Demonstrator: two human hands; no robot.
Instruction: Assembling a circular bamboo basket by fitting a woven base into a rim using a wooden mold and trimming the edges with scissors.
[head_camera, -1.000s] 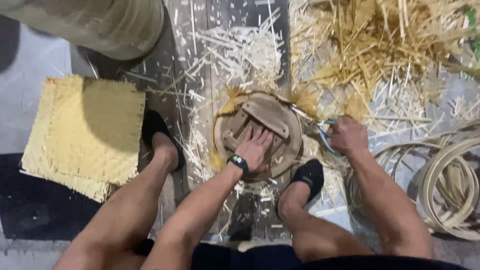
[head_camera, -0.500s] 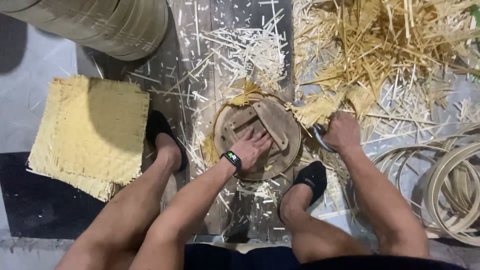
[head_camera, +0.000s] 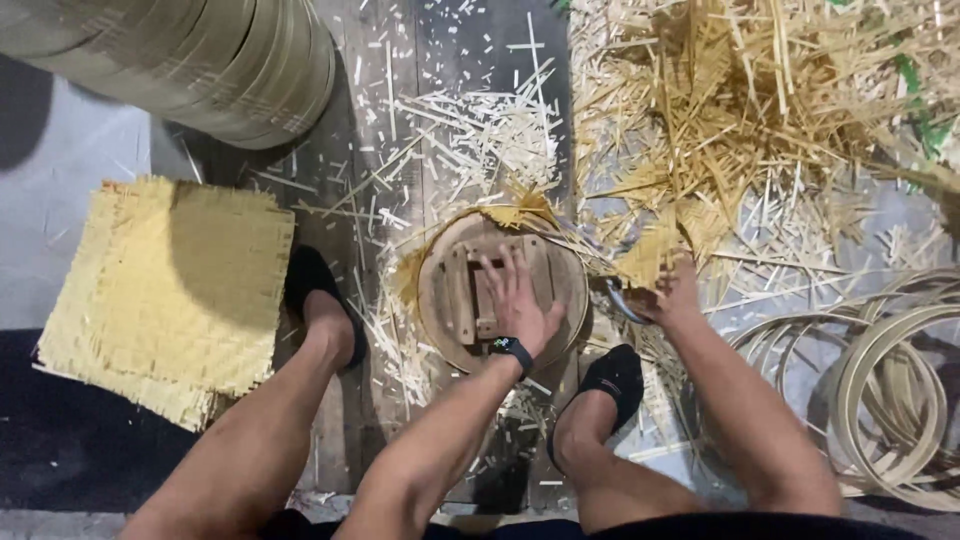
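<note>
The left hand lies flat, fingers spread, on a round wooden form in the middle of the floor, pressing woven strips beneath it. The right hand, just right of the form, is closed around scissors (only the metal loop shows). A woven mat lies at far left, bamboo hoops at right.

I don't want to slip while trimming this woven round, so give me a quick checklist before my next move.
1. Left hand flat on the round wooden form: ok.
2. Right hand gripping the cutting tool: ok, though the blade is mostly hidden.
3. Left hand apart from the tool: ok.
4. Feet in black shoes set either side of the form: ok.
5. Blade's position on the woven edge: cannot tell.
</note>
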